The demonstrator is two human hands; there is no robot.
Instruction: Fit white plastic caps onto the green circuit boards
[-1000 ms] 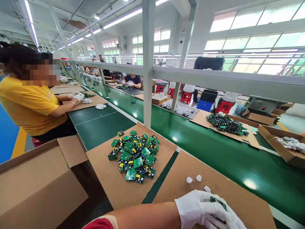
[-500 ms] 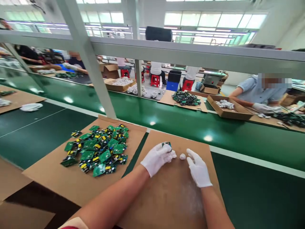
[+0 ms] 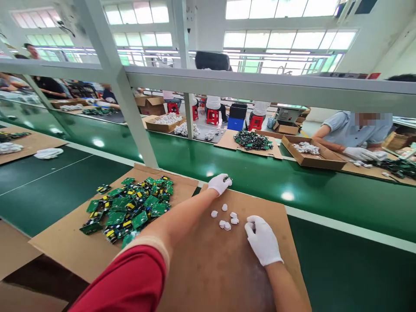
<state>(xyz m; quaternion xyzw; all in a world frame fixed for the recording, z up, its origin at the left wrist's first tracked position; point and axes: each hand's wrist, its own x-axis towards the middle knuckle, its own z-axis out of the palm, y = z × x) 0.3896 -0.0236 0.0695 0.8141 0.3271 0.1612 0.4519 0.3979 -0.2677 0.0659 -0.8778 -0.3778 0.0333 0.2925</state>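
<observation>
Bright | daylight from windows (image 3: 281,40) | white glare on green belt (image 3: 253,175) | edges stretched

The left arm stretches far forward and angles rightward, its upper part in a red sleeve with a pale cuff, its forearm bare. At its end the white-gloved left hand (image 3: 220,184) is bent over, fingers curled in a grip. The right hand (image 3: 263,241), also white-gloved, sits nearer, palm down, fingers loosely bent and slightly parted from the thumb, its bare forearm slanting up and leftward.
</observation>
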